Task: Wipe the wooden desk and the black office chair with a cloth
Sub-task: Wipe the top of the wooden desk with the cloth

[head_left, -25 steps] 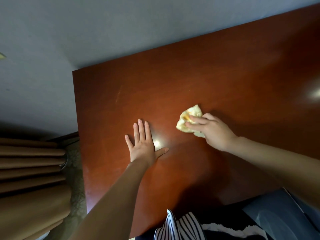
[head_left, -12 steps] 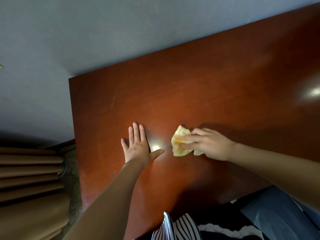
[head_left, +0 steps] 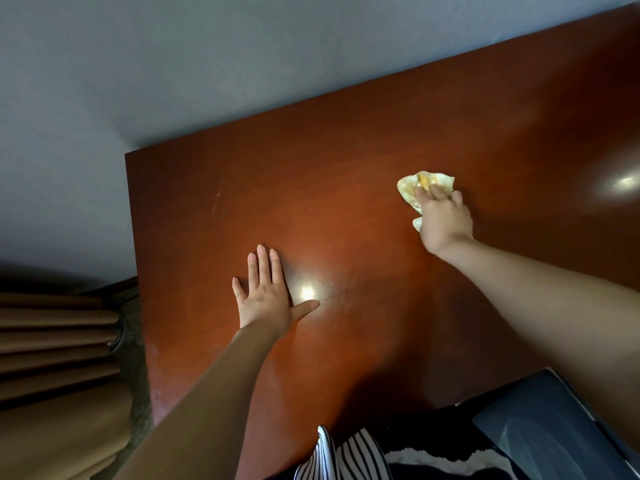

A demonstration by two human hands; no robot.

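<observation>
Desk point(head_left: 346, 168) stage of task, wipe stroke in hand.
Left hand point(head_left: 265, 299): flat on wood, lower centre of frame, fingers straight, thumb splayed, holding nothing. Likely brace for the long reach.
Right hand point(head_left: 445, 220): upper right of centre, arm extended, fingers bent over crumpled yellow cloth point(head_left: 422, 187), pressing it to desk. Thumb hidden.
Cloth: under right fingertips, one corner showing below palm. Well apart from left hand, up and right of it.

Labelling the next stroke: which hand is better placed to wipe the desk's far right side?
Right. The right hand holds the cloth against the desk on that side. The left hand lies flat on the desk, holding nothing.
</observation>
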